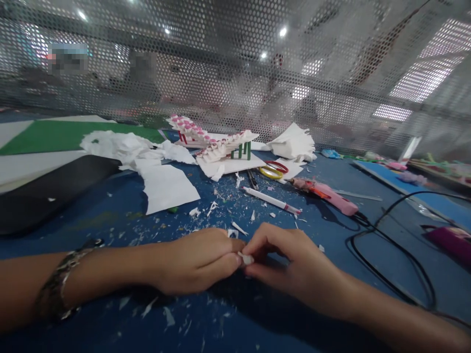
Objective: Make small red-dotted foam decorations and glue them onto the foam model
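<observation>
A small white piece [246, 258] is pinched between the fingertips of the left hand [198, 261] and the right hand [294, 267], each nearly closed on it, low over the blue table [125, 323]. Just beyond the grip, paper scraps are scattered, with a white marker [272, 200] lying past them and scissors [272, 170] farther off. To the right of the grip, a pink glue gun [331, 196] is seen, and to the left, a sheet of white paper [169, 189].

A small white piece [246, 259], narrow and irregular, its exact form partly hidden by fingers, is pinched between the fingertips of the left hand [198, 262] and right hand [296, 267] above the blue tabletop [272, 323].
</observation>
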A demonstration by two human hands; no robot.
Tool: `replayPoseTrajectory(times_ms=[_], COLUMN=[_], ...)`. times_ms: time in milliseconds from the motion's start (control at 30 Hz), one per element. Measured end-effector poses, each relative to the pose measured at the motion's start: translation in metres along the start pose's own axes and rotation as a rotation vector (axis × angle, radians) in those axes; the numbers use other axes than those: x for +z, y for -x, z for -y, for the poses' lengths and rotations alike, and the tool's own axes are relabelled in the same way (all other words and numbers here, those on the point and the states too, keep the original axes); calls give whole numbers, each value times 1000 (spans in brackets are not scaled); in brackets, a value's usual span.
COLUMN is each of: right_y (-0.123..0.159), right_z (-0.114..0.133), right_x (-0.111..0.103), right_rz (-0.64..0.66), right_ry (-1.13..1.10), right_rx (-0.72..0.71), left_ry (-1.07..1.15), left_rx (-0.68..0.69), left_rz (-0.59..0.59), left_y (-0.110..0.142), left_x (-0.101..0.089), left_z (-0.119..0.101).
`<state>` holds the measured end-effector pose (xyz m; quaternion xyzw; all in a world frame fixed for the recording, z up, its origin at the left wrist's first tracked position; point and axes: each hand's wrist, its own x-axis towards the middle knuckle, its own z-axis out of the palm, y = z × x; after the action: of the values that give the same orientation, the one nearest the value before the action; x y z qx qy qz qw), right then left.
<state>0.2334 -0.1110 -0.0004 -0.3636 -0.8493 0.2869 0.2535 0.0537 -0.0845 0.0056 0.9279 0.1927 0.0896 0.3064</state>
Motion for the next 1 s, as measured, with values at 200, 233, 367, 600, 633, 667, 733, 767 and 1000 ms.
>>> replayPoseTrajectory(times_ms=[200,233,367,600,633,667,733,767,1000], right_y=[3,3,3,1,1,1,3,3,7], right_z=[-1,-2,1,2,1,1,0,-1,2], right_x=[-1,-1,-1,0,1,1,1,1,3], right_rz=[17,23,38,35,47,63,85,86,55], right_ry=[182,217,169,-57,-56,-45,11,52,356], right_rx=[-84,-86,-60,23,14,3,-23,-37,-135], left_ry=[35,49,112,77,71,67,67,73,58], left_rx=[-13,-4,16,74,76,67,30,14,18], left_rz=[40,37,24,-35,-29,-21,-4,-2,-1], left_y=[-1,-1,0,1,1,1,1,1,1], left_x=[-2,-2,-2,1,1,1,1,1,1], left_z=[0,0,2,2,2,2,2,2,3])
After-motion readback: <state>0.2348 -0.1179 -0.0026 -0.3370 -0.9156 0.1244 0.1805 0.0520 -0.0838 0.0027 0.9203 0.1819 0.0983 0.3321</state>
